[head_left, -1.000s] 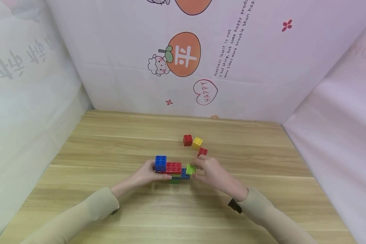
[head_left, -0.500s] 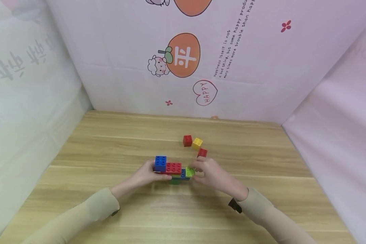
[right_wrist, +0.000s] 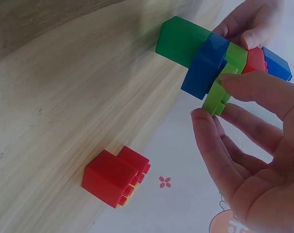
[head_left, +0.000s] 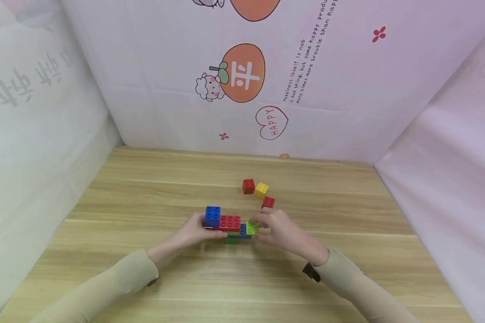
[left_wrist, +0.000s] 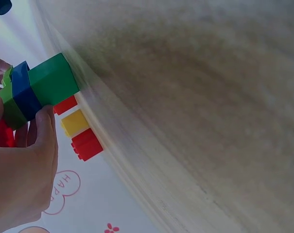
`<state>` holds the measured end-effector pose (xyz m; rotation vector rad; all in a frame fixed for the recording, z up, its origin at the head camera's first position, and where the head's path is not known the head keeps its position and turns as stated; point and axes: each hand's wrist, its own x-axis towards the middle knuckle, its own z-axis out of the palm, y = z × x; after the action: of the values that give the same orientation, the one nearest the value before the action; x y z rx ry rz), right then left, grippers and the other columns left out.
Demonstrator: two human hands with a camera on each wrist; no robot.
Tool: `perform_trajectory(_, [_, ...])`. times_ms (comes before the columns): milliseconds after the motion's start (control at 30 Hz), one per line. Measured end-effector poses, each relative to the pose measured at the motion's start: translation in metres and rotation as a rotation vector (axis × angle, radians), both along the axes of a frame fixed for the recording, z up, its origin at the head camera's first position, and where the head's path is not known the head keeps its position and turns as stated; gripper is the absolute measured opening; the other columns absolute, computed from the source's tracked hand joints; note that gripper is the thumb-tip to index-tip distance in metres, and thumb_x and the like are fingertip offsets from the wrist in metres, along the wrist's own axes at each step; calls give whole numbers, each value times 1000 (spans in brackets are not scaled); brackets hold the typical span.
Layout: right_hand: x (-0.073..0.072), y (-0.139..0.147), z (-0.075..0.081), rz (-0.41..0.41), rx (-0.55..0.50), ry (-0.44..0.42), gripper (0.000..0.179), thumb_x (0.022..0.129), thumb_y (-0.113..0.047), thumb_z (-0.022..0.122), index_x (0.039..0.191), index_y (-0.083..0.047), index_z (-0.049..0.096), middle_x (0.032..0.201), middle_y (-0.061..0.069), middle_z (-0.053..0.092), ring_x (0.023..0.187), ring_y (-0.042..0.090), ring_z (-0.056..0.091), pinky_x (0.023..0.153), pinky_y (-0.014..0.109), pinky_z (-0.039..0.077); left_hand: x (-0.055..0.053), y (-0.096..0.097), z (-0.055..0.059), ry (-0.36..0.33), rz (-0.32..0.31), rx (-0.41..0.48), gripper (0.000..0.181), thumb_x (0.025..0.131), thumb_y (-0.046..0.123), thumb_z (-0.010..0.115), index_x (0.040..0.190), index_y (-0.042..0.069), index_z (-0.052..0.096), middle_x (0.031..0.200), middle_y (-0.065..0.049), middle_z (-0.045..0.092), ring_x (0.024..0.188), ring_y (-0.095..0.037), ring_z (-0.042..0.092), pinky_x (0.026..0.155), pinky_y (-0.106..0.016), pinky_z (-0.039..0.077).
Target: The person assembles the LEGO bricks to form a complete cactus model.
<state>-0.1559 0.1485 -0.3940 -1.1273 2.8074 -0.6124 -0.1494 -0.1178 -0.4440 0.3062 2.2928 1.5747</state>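
Three blocks (head_left: 261, 190) lie farther off; the left hand (head_left: 195, 229) grips a stack (head_left: 230, 222), the right hand (head_left: 282, 229) pinches a lime block (head_left: 251, 228) at the stack's right end.

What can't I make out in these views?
Head view: most of the green base brick, under the upper bricks.
Left wrist view: the stack's red brick, cut off by the left edge, partly behind the left grip.
Right wrist view: most of the yellow brick, behind the nearer red brick.
Right wrist view: whether the lime brick is fully seated; the right grip covers part of it.
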Motion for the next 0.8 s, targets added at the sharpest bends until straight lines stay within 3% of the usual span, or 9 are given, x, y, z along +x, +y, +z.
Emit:
perform_trajectory(467, [-1,-1,-1,40,-55,-29,31,79,-4,79,109,-6,71,103,9,73,81,22,71,71,32,63,2,1,0,-27,22,0,46,80,29,83,117,6,68,115,-10,74,109,-21,68,105,-47,50])
perform_trajectory(800, [-3,-2,0,44,-56,-37,31,79,-4,80,109,-6,71,102,10,74,80,23,70,71,32,63,1,1,0,-43,40,-8,47,80,30,82,118,7,67,116,-9,73,111,-21,67,107,-48,49])
